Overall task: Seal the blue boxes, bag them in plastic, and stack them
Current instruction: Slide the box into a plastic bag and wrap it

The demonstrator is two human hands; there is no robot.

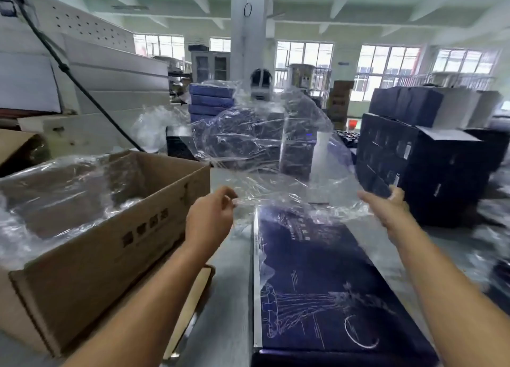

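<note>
A dark blue box [325,284] with white line drawings lies flat on the table in front of me. Above its far end a clear plastic bag [276,151] billows open in the air. My left hand [212,217] pinches the bag's left edge between thumb and fingers. My right hand [389,206] holds the bag's right edge, fingers extended under the film. The bag's mouth hangs over the far end of the box.
An open cardboard carton [116,228] full of clear plastic bags stands at the left. A stack of dark blue boxes [414,162] rises at the right. Bagged blue boxes [212,98] are piled at the back centre. A white machine [91,71] stands at the far left.
</note>
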